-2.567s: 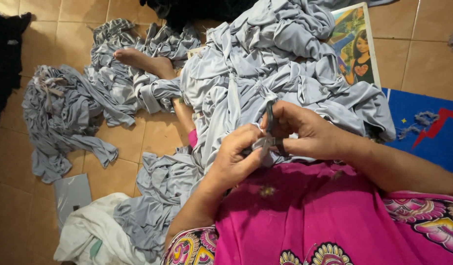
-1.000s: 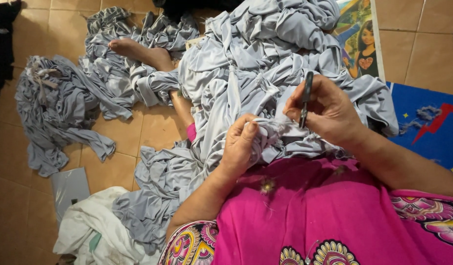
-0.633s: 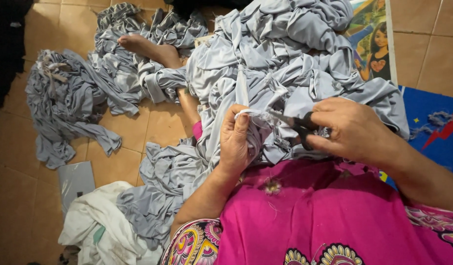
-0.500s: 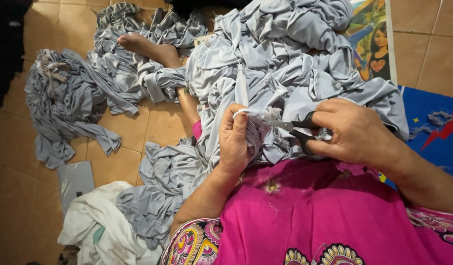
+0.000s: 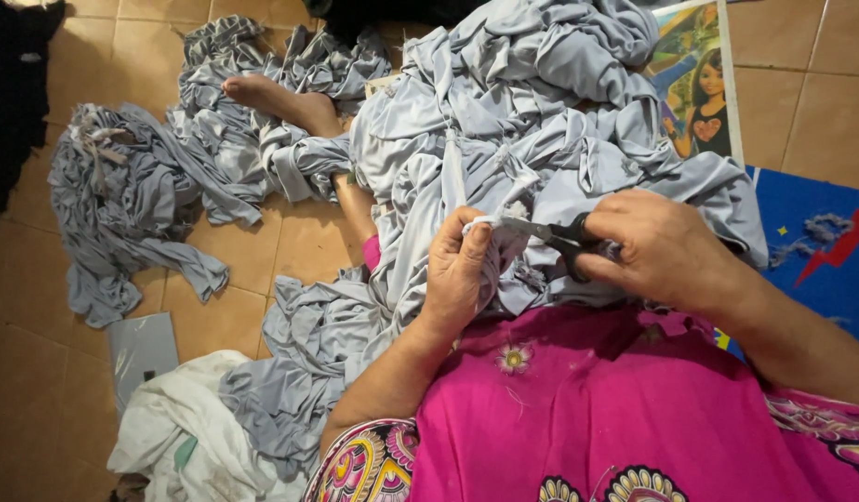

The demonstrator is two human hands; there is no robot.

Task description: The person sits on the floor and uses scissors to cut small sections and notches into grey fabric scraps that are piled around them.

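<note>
head view: scissors at a pinched grey seam

head camera looks down on a person seated on a tiled floor (image 5: pixel 304 251), lap covered by a pink dress (image 5: pixel 587 409). the left hand (image 5: pixel 457 274) is curled shut around a bunched fold of grey fabric (image 5: pixel 504 139), thumb and fingertips pinching a pale frayed edge (image 5: pixel 490 220) at the top of the fist. the right hand (image 5: pixel 657 246) is closed on the black handles of small scissors (image 5: pixel 555 234), blades pointing left with their tips at that frayed edge; whether the blades are parted cannot be told. the grey fabric heaps across the lap and runs far up the scene, over a bare foot (image 5: pixel 271 98). more grey cloth lies on the left, white cloth (image 5: pixel 178 437) near left, a picture book (image 5: pixel 694 88) far right, a blue mat (image 5: pixel 811 242) on the right.
</note>
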